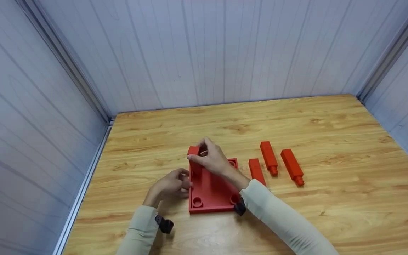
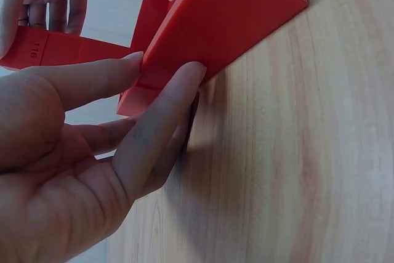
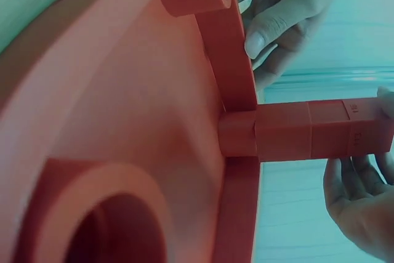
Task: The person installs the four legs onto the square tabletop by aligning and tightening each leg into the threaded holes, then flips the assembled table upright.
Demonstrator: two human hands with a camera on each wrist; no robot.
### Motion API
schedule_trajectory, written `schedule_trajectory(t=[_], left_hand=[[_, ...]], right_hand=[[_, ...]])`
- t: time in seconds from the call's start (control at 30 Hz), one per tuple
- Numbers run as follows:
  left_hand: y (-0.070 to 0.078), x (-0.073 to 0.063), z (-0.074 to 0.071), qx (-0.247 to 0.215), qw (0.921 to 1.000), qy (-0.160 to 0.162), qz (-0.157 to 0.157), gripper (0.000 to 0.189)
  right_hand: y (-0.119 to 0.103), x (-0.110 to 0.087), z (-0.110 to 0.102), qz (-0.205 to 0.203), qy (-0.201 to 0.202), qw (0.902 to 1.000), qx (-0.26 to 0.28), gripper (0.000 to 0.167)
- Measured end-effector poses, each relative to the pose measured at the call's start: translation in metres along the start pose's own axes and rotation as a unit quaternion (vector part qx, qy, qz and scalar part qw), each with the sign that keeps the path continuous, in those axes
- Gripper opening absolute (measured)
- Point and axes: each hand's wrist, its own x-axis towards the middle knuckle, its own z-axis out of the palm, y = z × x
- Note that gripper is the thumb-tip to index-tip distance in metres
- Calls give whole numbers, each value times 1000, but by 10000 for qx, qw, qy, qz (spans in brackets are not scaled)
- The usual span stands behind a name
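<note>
A shallow red tray-like base (image 1: 213,193) lies on the table with round sockets at its corners, such as the near-left socket (image 1: 197,202). My right hand (image 1: 213,157) pinches the top of a square red leg (image 1: 194,166) between thumb and fingers. That leg stands upright at the base's far-left corner; in the right wrist view its lower end meets the round socket there. Embossed digits mark the leg (image 2: 68,50) near its upper end. Beside the left wall is my left hand (image 1: 170,184), its fairly straight fingers touching the outer wall and the thumb at the rim.
Three loose red items lie right of the base: a near leg (image 1: 256,168), partly behind the right forearm, a middle leg (image 1: 268,156) and an outer leg (image 1: 291,164). The latter two show round pegs toward me. White panels (image 1: 204,53) enclose the wooden table (image 1: 349,159).
</note>
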Motion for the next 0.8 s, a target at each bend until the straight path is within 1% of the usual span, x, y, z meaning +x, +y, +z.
schedule_trajectory(t=[0.17,0.33,0.4,0.43,0.53,0.6,0.8], left_hand=[[0,-1,0,51,10000,12,9,45],[-1,-2,1,-33,10000,25,28,45],[-1,-1,2,-93,9999,34,49,45],[-1,-1,2,-107,9999,44,54,45],[-1,-1,2,-89,9999,57,64,46],[-2,0,2,-46,10000,57,58,46],[-2,0,1,62,10000,24,70,42]], right_hand=[[0,-2,1,10,53,9999,-119,39],[1,-2,-1,159,-133,9998,-79,41],[1,-1,-3,201,-282,9992,180,39],[1,-1,-4,204,-384,9982,421,39],[1,-1,-7,224,-663,9908,1158,40],[2,0,-8,205,-808,9860,1447,40],[3,2,-10,357,-977,9813,1619,40]])
